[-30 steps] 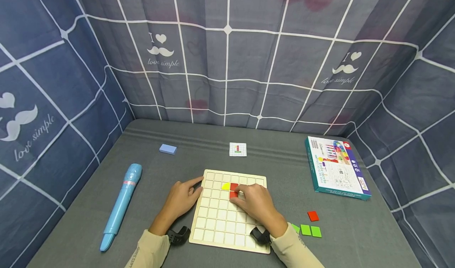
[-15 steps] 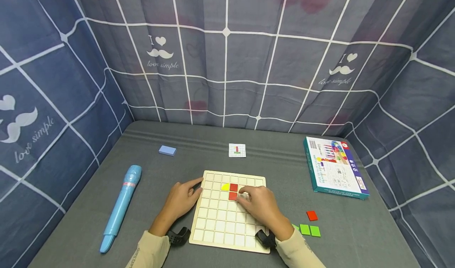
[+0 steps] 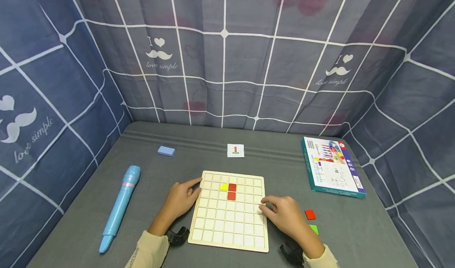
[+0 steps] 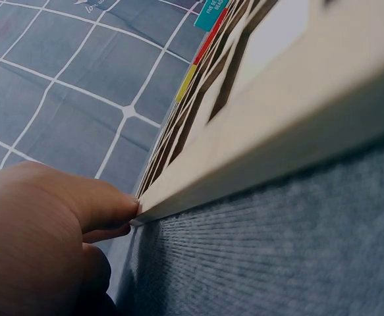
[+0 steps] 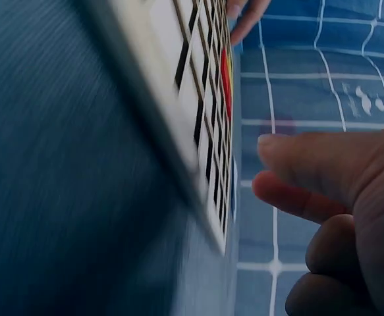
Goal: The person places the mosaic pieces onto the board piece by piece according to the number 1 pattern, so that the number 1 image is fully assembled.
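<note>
A square wooden grid board (image 3: 227, 222) lies on the grey table. Near its top, a yellow tile (image 3: 224, 186) and a red tile (image 3: 232, 187) sit side by side, with a second red tile (image 3: 231, 196) below the first red one. My left hand (image 3: 180, 199) touches the board's left edge near the upper corner; the left wrist view shows the thumb (image 4: 116, 203) against that edge. Beside the board's right edge hovers my right hand (image 3: 284, 214), fingers loosely bent, thumb and index finger apart with nothing between them.
Right of the board lie a loose red tile (image 3: 310, 214) and a green tile (image 3: 314, 229), partly hidden by the right arm. Around are a pattern card (image 3: 235, 150), blue block (image 3: 166, 151), blue tube-shaped case (image 3: 121, 206) and game box (image 3: 332, 167). A curtain (image 3: 199, 54) surrounds the table.
My right hand has left the lower red tile and moved right, off the board, uncovering the tiles. Its forearm now covers most of the green tiles. My left hand stays at the board's edge.
</note>
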Available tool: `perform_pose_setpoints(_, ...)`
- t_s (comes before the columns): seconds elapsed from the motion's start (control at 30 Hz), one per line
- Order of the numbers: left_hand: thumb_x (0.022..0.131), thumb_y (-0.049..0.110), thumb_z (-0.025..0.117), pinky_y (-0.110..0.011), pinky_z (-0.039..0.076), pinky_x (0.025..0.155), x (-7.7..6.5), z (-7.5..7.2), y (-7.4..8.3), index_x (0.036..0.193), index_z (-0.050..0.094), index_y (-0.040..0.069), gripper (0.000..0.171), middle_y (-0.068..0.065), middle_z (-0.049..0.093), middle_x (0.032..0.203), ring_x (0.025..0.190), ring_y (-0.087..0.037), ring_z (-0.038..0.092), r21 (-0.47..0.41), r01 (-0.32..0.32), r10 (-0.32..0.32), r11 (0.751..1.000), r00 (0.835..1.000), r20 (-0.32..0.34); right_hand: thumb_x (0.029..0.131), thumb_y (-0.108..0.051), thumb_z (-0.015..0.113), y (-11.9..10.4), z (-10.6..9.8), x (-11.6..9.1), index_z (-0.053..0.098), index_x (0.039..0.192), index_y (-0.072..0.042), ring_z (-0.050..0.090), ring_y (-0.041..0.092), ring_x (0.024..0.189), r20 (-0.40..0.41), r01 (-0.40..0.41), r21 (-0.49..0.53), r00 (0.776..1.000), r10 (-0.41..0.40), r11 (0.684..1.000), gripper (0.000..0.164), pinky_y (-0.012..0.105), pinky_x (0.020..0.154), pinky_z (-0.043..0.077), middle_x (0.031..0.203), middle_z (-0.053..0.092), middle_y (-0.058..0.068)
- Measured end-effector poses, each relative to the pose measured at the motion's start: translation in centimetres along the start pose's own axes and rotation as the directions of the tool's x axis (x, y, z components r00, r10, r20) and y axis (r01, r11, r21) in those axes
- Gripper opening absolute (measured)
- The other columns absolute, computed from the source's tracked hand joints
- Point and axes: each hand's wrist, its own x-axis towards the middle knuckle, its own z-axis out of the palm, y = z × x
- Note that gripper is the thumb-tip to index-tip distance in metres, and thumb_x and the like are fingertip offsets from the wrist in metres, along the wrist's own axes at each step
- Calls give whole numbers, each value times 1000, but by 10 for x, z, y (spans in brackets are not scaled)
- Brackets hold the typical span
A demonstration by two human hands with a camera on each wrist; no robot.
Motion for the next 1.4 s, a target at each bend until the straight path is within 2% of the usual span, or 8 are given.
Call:
perform_pose_setpoints(0.13, 96, 17, 73, -22, 19, 44, -1, 0, 0, 132, 71, 11, 37, 20, 28, 43, 40, 3, 17, -11, 4, -4, 1000, 1000, 8, 86, -23, 84, 16, -13, -15, 80, 95, -21, 15, -3, 45, -28, -38, -31, 999, 38, 999, 10, 20, 45, 20, 49, 24, -21)
perform_pose_setpoints(0.33, 96, 16, 73, -21, 19, 43, 0, 1, 0, 132, 71, 10, 36, 21, 27, 43, 40, 3, 17, -18, -3, 3, 1000, 1000, 4, 83, -19, 87, 40, -28, -37, 80, 92, -20, 15, -4, 47, -131, -66, -90, 990, 53, 994, 11, 20, 44, 20, 51, 22, -23)
perform_pose_setpoints(0.5, 96, 16, 73, -22, 19, 44, 0, 0, 1, 132, 71, 10, 37, 20, 27, 43, 40, 2, 17, -17, 7, -7, 1000, 1000, 6, 83, -21, 87, 57, -40, -52, 80, 93, -19, 21, -2, 49, -163, -156, -141, 978, 133, 978, 12, 23, 47, 22, 54, 27, -20)
perform_pose_setpoints(0.73, 96, 16, 73, -22, 20, 44, -1, -1, 1, 131, 71, 10, 36, 22, 26, 43, 40, 2, 17, -4, -8, 8, 1000, 1000, -6, 89, -29, 82, 67, -52, -62, 80, 100, -16, 33, 6, 51, -121, -326, -160, 943, 309, 932, 17, 28, 49, 26, 56, 38, -12)
perform_pose_setpoints(0.93, 95, 15, 74, -22, 20, 44, -1, -1, 0, 130, 72, 9, 36, 23, 25, 44, 41, 3, 16, 6, -21, 21, 1000, 1000, -17, 88, -34, 82, 70, -54, -67, 79, 107, -9, 36, 10, 52, -81, -406, -172, 914, 398, 898, 31, 29, 50, 25, 57, 40, -8)
perform_pose_setpoints(1.17, 94, 14, 74, -22, 19, 44, -1, -2, 2, 128, 73, 8, 35, 25, 23, 45, 42, 5, 15, -7, -39, 39, 999, 999, -37, 87, -38, 82, 72, -55, -69, 78, 111, -3, 37, 13, 55, -71, -437, -186, 899, 431, 880, 42, 29, 50, 25, 59, 39, -6)
perform_pose_setpoints(1.4, 95, 15, 74, -22, 20, 45, -1, -2, 3, 130, 72, 9, 35, 25, 23, 44, 42, 3, 15, 0, -28, 28, 1000, 999, -28, 86, -38, 83, 72, -55, -70, 79, 108, -5, 36, 12, 53, -85, -433, -191, 901, 425, 881, 40, 29, 50, 24, 58, 39, -7)
